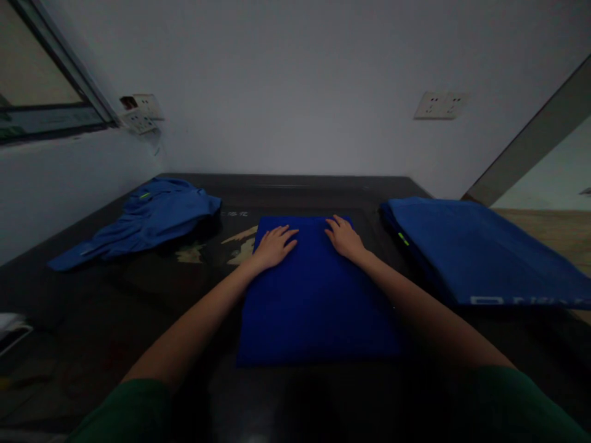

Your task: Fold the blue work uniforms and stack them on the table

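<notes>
A deep blue cloth, folded into a flat rectangle, lies on the dark table straight in front of me. My left hand rests palm down on its far left part, fingers spread. On the far right part lies my right hand, also flat with its fingers apart. Neither hand grips the cloth. To the left is a crumpled blue garment with a small yellow-green tag. Folded blue garments with pale lettering along the near edge lie in a stack at the right.
A white wall with sockets rises behind the table. More sockets and a window are at the upper left. Near the left table edge sits a white object, partly cut off.
</notes>
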Tool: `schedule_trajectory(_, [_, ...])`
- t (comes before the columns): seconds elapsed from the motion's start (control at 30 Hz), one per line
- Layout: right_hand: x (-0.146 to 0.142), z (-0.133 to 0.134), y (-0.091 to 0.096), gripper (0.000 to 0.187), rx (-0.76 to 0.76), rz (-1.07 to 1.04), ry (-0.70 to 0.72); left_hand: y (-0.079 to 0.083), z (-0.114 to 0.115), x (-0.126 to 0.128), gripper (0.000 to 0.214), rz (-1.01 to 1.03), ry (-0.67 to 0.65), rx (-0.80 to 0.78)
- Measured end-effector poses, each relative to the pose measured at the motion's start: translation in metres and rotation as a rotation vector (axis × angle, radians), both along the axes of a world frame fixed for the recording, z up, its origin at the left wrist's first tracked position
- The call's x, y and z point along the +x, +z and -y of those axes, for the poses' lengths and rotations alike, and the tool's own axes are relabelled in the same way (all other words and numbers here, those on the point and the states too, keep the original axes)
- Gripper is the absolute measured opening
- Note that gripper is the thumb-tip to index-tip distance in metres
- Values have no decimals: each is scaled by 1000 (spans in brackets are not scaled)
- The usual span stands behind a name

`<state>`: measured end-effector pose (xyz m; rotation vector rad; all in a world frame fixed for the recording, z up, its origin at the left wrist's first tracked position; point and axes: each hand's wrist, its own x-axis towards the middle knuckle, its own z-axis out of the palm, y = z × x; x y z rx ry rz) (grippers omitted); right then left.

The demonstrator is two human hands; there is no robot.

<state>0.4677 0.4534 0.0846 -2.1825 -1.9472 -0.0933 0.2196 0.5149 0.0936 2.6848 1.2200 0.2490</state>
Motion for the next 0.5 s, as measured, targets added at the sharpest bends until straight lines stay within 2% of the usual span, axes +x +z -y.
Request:
schedule_trajectory(0.07, [-2, 6, -11, 56, -77, -25, 5, -16, 6, 2, 52, -24, -39, -47])
schedule_trajectory(0.13, [2, 10, -19, 58, -105, -26, -8, -28, 5, 0, 56, -36, 0, -43])
schedule_trajectory(0.2, [8, 13, -21, 58, -120, -19, -29, -33, 1, -5, 58, -46, 42, -31])
schedule_trajectory(0.27, [13, 15, -17, 58, -130, -5, -65, -29, 0, -9, 57, -57, 59, -9])
schedule_trajectory(0.33, [12, 22, -9, 58, -90, 35, -93, -19, 9, -11, 56, -58, 77, 36])
schedule_trajectory(0.43, [-5, 48, 3, 54, 51, 69, -49, 0, 46, -13, 56, -6, 57, 40])
schedule_trajectory(0.5, [-23, 75, 7, 51, 80, 31, 87, 10, 80, -16, 55, 27, -116, -24])
